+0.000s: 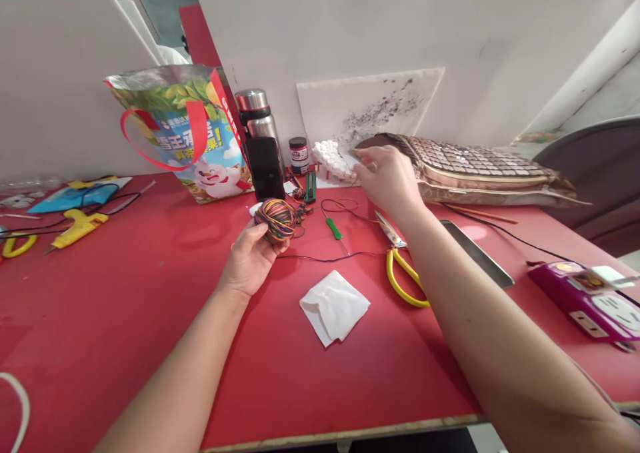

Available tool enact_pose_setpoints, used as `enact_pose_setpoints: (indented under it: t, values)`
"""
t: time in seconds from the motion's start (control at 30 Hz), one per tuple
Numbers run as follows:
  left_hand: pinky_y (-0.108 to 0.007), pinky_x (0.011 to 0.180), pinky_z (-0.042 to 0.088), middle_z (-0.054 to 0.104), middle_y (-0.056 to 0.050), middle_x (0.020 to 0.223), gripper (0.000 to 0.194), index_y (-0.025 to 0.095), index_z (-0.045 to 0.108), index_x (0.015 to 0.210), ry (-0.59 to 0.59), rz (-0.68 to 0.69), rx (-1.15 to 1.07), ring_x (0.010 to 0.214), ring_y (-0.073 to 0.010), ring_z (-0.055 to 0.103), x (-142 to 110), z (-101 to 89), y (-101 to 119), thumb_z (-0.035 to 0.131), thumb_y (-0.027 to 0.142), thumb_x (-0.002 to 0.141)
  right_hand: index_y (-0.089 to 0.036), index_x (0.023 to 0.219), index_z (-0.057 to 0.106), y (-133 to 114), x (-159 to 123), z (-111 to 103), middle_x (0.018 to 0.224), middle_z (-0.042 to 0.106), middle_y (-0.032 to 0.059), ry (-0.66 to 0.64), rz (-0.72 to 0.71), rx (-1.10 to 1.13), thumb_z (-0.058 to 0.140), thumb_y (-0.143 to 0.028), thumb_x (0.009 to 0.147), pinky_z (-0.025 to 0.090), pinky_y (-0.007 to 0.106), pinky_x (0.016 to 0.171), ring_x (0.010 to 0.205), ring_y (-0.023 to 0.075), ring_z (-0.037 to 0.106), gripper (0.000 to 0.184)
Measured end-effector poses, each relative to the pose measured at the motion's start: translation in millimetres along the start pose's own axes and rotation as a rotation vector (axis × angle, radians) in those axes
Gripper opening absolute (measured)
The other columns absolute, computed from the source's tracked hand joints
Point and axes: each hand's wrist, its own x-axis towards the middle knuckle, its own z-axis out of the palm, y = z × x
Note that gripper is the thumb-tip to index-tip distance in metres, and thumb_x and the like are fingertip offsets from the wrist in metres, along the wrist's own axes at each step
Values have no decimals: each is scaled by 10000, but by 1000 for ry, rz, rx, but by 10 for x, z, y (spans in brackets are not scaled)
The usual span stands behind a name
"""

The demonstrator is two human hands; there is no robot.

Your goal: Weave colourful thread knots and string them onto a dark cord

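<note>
We cup a multicoloured yarn ball (276, 221) in our left hand (251, 258), fingers curled around its underside above the red table (165, 313). We reach our right hand (391, 177) to the sequined bag (480, 162), fingers bent; we cannot tell whether they pinch anything. The folded white tissue (335, 308) lies nearer us, left of the yellow-handled scissors (407, 278).

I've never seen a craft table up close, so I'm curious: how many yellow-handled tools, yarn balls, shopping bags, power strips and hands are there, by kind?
Yellow-handled tools: 3 (glue gun, scissors, partly hidden loop-handled tool)
Yarn balls: 1 (multicoloured yarn ball)
Shopping bags: 1 (printed bag)
Power strips: 1 (purple power strip)
Hands: 2 (left hand, right hand)
Total: 8
</note>
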Motion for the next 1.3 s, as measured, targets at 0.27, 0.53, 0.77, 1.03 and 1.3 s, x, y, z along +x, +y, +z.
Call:
enact_pose_setpoints:
  t: [0.27, 0.53, 0.77, 1.03, 1.3]
  values:
    - [-262, 626, 618, 788, -66, 909, 330, 159, 768, 1005, -110, -2, 62, 785, -189, 740, -42, -6, -4, 868, 292, 720, -205, 941, 769, -468, -334, 87, 815, 739, 44, -986, 130, 693, 726, -717, 876, 453, 262, 446, 530, 128, 599, 518]
    - [-247, 630, 623, 799, -58, 901, 271, 152, 762, 938, 7, -10, -47, 766, -174, 741, 0, -44, 29, 848, 259, 704, -193, 702, 698, -325, -187, -1, 556, 516, -29, -606, 83, 582, 792, -451, 887, 430, 275, 511, 512, 108, 465, 331]
    - [-230, 532, 580, 767, -43, 777, 271, 136, 750, 854, 49, -16, -94, 654, -153, 702, 9, -9, 61, 889, 237, 645, -188, 1002, 760, -72, 87, -257, 1004, 746, 129, 142, -2, 214, 711, -384, 927, 585, 439, 787, 975, 293, 694, 216]
    - [-234, 626, 631, 811, -52, 923, 296, 162, 779, 941, -8, -15, -35, 791, -176, 760, -19, 10, 14, 899, 240, 681, -204, 1095, 721, -564, -337, 43, 804, 696, 46, -708, 117, 626, 774, -667, 873, 508, 288, 511, 590, 169, 653, 516]
    - [-220, 645, 636, 791, -31, 884, 367, 171, 764, 964, -35, 11, 4, 764, -150, 742, 21, -65, 13, 930, 279, 654, -180, 664, 660, -358, -250, 99, 522, 507, -33, -682, 134, 614, 793, -399, 891, 401, 257, 465, 460, 92, 451, 343]
